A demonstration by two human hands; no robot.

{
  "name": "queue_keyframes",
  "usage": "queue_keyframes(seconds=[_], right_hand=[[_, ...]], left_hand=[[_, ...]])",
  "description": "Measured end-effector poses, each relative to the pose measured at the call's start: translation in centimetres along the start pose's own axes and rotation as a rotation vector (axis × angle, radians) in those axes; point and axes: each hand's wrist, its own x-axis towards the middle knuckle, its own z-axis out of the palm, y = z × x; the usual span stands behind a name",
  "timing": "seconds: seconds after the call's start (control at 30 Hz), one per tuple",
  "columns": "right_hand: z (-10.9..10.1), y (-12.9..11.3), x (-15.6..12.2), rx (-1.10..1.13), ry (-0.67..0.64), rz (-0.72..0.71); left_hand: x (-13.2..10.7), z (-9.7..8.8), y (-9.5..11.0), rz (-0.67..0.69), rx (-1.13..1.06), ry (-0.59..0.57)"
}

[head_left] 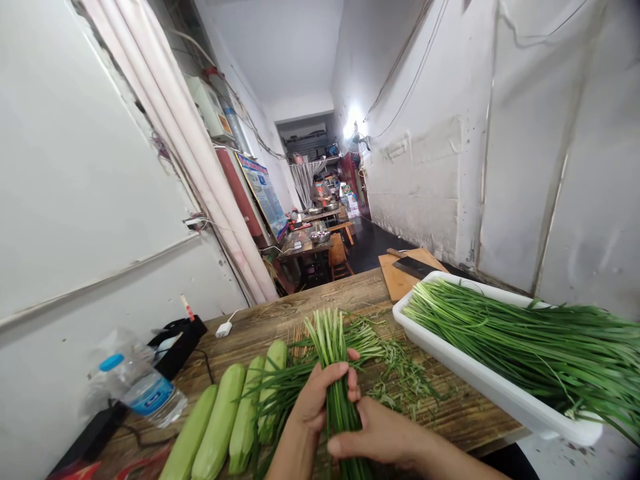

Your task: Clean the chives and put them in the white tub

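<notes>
A bunch of garlic chives (327,337) stands nearly upright in front of me, its pale stem ends up and its green leaves running down. My left hand (323,390) is closed around the middle of the bunch. Lower down, my right hand (367,433) grips the same bunch, thumb across the front. Behind and to the right of the bunch, loose chives and trimmings (395,367) lie scattered on the wooden table (330,292). Several pale green zucchini (217,423) lie side by side to the left, some chive leaves over the rightmost ones.
On the right, a white plastic tub (480,377) is heaped with garlic chives (520,340). Behind it, a cleaver (414,267) rests on a cutting board (395,283). A water bottle (145,390), black box (180,343) and white charger (223,329) are left. A person (320,191) is far back.
</notes>
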Motion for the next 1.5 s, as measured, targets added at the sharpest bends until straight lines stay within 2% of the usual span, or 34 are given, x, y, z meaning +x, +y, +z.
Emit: queue_keyframes(seconds=[0.03,0.1,0.17,0.23,0.27,0.4,0.47,0.57,0.7,0.8,0.9,1.0,1.17,1.3,1.37,1.5], right_hand=[[-1.3,-0.4,-0.5,-0.165,-0.035,-0.021],[-3.8,-1.4,-1.0,-0.32,0.057,-0.033],[-5.3,-2.4,-0.8,-0.301,0.248,-0.132],[-5.7,-3.2,0.0,-0.238,0.421,-0.265],[-5.5,-3.5,0.6,-0.199,0.454,-0.301],[-4.6,-3.5,2.2,-0.049,0.374,-0.258],[-4.6,-3.2,2.3,-0.034,0.366,-0.222],[-5.1,-2.7,1.9,-0.123,0.389,-0.199],[-5.6,-2.4,1.2,-0.486,0.519,-0.204],[-5.8,-2.4,0.8,-0.677,0.557,-0.208],[-6.1,-2.4,0.3,-0.728,0.546,-0.211],[-6.5,-2.3,0.0,-0.7,0.551,-0.242],[-6.1,-1.4,0.6,-0.426,0.464,-0.264],[-6.2,-0.5,0.8,-0.452,0.493,-0.268],[-6.9,-0.4,0.7,-0.531,0.531,-0.264],[-9.0,-0.4,0.1,-0.817,0.726,-0.163]], left_hand=[[0.1,-0.2,0.3,-0.011,-0.001,-0.001],[0.2,-0.6,0.8,-0.062,0.015,-0.004],[0.3,-0.9,1.0,-0.122,0.047,-0.021],[0.4,-1.0,0.9,-0.154,0.072,-0.059],[0.4,-0.9,0.8,-0.161,0.08,-0.083],[0.3,-0.6,0.1,-0.23,0.1,-0.192],[0.2,-0.6,-0.2,-0.259,0.1,-0.195],[-0.1,-0.5,-0.2,-0.25,0.129,-0.094],[-0.3,0.2,-0.2,-0.175,0.309,0.077],[-0.5,0.7,-0.2,-0.136,0.423,0.137],[-0.6,1.0,0.1,-0.086,0.515,0.167],[-0.9,1.3,0.4,-0.042,0.575,0.187],[-1.2,2.0,0.8,-0.045,0.559,0.171],[-1.3,1.6,0.8,-0.056,0.584,0.2],[-1.4,0.9,0.8,-0.075,0.634,0.215],[-1.6,-0.4,1.0,-0.103,0.698,0.213]])
